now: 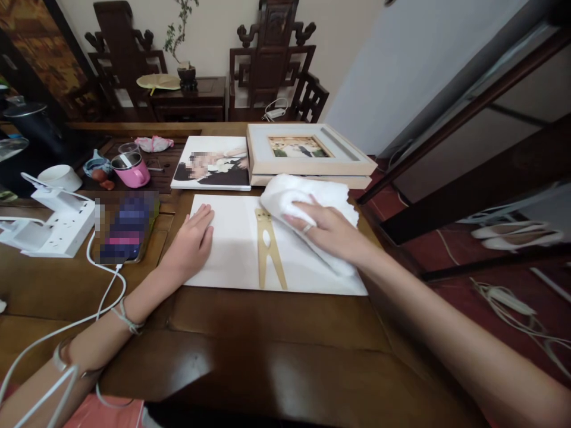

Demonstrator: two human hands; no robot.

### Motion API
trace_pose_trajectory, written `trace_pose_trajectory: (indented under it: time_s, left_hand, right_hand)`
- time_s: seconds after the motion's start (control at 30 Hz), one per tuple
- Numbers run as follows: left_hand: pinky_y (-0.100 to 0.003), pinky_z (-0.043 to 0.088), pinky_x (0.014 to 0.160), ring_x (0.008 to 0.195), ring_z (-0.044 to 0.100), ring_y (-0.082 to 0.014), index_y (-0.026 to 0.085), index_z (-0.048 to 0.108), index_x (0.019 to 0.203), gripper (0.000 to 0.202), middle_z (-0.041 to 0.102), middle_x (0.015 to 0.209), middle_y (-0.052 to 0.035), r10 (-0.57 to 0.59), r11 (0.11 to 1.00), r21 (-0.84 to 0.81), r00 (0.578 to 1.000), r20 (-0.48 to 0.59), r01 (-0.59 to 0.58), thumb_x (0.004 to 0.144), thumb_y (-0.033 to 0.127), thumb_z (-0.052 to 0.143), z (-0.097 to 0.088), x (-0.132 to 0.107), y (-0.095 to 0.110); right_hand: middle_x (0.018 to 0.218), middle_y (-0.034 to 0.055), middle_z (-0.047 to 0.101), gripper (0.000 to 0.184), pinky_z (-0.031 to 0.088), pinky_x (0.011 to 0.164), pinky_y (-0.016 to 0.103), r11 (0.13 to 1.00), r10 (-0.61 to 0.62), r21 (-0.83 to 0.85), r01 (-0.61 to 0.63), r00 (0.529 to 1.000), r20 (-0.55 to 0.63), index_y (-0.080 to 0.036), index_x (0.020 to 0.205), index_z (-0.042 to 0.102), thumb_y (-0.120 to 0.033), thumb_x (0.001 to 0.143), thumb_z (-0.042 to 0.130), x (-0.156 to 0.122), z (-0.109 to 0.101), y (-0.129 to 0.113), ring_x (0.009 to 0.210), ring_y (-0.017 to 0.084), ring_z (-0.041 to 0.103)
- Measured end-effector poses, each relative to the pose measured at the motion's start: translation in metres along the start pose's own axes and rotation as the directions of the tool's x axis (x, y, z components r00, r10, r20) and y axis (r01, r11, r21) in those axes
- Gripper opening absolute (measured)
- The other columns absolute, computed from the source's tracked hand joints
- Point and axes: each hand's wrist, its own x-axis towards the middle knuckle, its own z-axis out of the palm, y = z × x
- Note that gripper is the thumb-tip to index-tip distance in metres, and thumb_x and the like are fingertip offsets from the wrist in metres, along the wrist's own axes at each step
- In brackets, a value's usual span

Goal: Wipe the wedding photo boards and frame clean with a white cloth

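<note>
A white rectangular panel (232, 261) lies flat on the dark wooden table. Fixed or resting along its middle is a tan A-shaped stand piece (268, 252) with a small oval hole. My left hand (191, 241) lies flat on the panel's left part, fingers stretched out. In my right hand (328, 229) is a bunched white cloth (289, 193), pressed over the panel's right part. The cloth covers the panel's upper right corner. A ring shows on a right-hand finger.
Behind the panel are a photo print (214, 163) and stacked framed pictures (307, 148). To the left lie a phone (127, 229) on a charging cable, a white power strip (62, 229) and a pink mug (131, 169). A dark railing (446, 184) runs along the right.
</note>
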Motion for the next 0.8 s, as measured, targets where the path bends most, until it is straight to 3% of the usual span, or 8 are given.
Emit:
trace_pose_trajectory:
  time_s: [0.07, 0.17, 0.27, 0.37, 0.47, 0.67, 0.73, 0.8]
  left_hand:
    - [-0.051, 0.03, 0.117, 0.144, 0.036, -0.0279, 0.008, 0.05, 0.137, 0.044, 0.046, 0.149, -0.0191, 0.0, 1.0, -0.002, 1.0, 0.004, 0.0, 0.098, 0.018, 0.033, -0.002, 0.001, 0.0]
    - [-0.05, 0.029, 0.118, 0.144, 0.035, -0.0277, 0.006, 0.051, 0.135, 0.044, 0.045, 0.15, -0.0204, -0.004, 1.0, -0.007, 1.0, 0.0, 0.004, 0.098, 0.019, 0.032, -0.009, 0.0, 0.001]
    - [-0.051, 0.03, 0.117, 0.144, 0.036, -0.0272, 0.008, 0.051, 0.135, 0.044, 0.046, 0.149, -0.0192, -0.003, 1.0, -0.005, 1.0, -0.006, 0.003, 0.097, 0.019, 0.032, -0.016, 0.0, 0.002]
    - [-0.052, 0.031, 0.117, 0.143, 0.036, -0.0275, 0.008, 0.051, 0.135, 0.043, 0.046, 0.149, -0.0192, 0.001, 1.0, 0.0, 1.0, -0.003, -0.001, 0.097, 0.019, 0.033, -0.018, 0.002, 0.002]
    - [-0.052, 0.031, 0.117, 0.143, 0.036, -0.0275, 0.009, 0.051, 0.135, 0.043, 0.046, 0.149, -0.0191, 0.003, 1.0, -0.002, 1.0, -0.002, -0.003, 0.097, 0.019, 0.034, -0.016, 0.001, 0.002]
    - [-0.05, 0.028, 0.119, 0.144, 0.035, -0.0275, 0.004, 0.05, 0.136, 0.045, 0.045, 0.15, -0.0205, -0.007, 1.0, -0.005, 1.0, 0.003, 0.007, 0.098, 0.019, 0.032, -0.005, -0.001, 0.002]
    - [-0.05, 0.028, 0.119, 0.144, 0.035, -0.0278, 0.003, 0.05, 0.135, 0.045, 0.044, 0.15, -0.021, -0.005, 1.0, -0.005, 1.0, 0.005, 0.005, 0.097, 0.019, 0.032, -0.003, 0.0, 0.001]
    - [-0.051, 0.029, 0.118, 0.144, 0.035, -0.0279, 0.005, 0.051, 0.135, 0.044, 0.044, 0.15, -0.0206, 0.001, 1.0, -0.007, 1.0, 0.004, -0.001, 0.097, 0.019, 0.032, -0.002, 0.002, 0.001]
  right_hand:
    - [0.122, 0.0083, 0.069, 0.027, 0.022, 0.115, 0.067, 0.992, -0.094, -0.078, 0.096, 0.995, 0.021, -0.021, 0.105, 0.065, -0.025, 0.091, 0.042, -0.012, 0.008, -0.014, 0.131, 0.033, 0.052]
    - [0.141, 0.0187, 0.055, 0.031, 0.024, 0.114, 0.068, 0.968, -0.2, -0.142, 0.208, 0.977, 0.073, -0.016, 0.104, 0.066, -0.01, 0.084, 0.042, -0.047, 0.01, -0.046, 0.142, 0.033, 0.034]
    - [0.149, 0.0154, 0.046, 0.035, 0.027, 0.114, 0.066, 0.944, -0.294, -0.106, 0.312, 0.943, 0.154, -0.019, 0.092, 0.067, -0.001, 0.074, 0.043, -0.081, 0.0, -0.074, 0.143, 0.03, 0.032]
    - [0.15, 0.0111, 0.045, 0.038, 0.027, 0.115, 0.063, 0.912, -0.386, -0.038, 0.409, 0.884, 0.264, -0.02, 0.084, 0.067, 0.002, 0.066, 0.043, -0.094, -0.011, -0.081, 0.144, 0.028, 0.031]
    - [0.15, 0.0111, 0.045, 0.037, 0.029, 0.116, 0.058, 0.897, -0.418, -0.012, 0.442, 0.857, 0.3, -0.02, 0.09, 0.067, 0.0, 0.069, 0.045, -0.082, -0.017, -0.068, 0.142, 0.026, 0.035]
    - [0.122, 0.0044, 0.07, 0.028, 0.029, 0.118, 0.057, 0.932, -0.338, -0.066, 0.357, 0.92, 0.2, -0.024, 0.096, 0.066, -0.011, 0.088, 0.043, -0.012, -0.002, -0.027, 0.138, 0.026, 0.043]
    - [0.119, 0.0048, 0.072, 0.028, 0.027, 0.118, 0.06, 0.947, -0.296, -0.089, 0.31, 0.945, 0.14, -0.022, 0.101, 0.066, -0.012, 0.091, 0.042, 0.006, 0.008, -0.023, 0.137, 0.028, 0.044]
    - [0.127, 0.0089, 0.067, 0.03, 0.025, 0.116, 0.064, 0.96, -0.229, -0.143, 0.24, 0.969, 0.092, -0.02, 0.107, 0.065, -0.01, 0.089, 0.043, 0.01, 0.018, -0.029, 0.14, 0.031, 0.039]
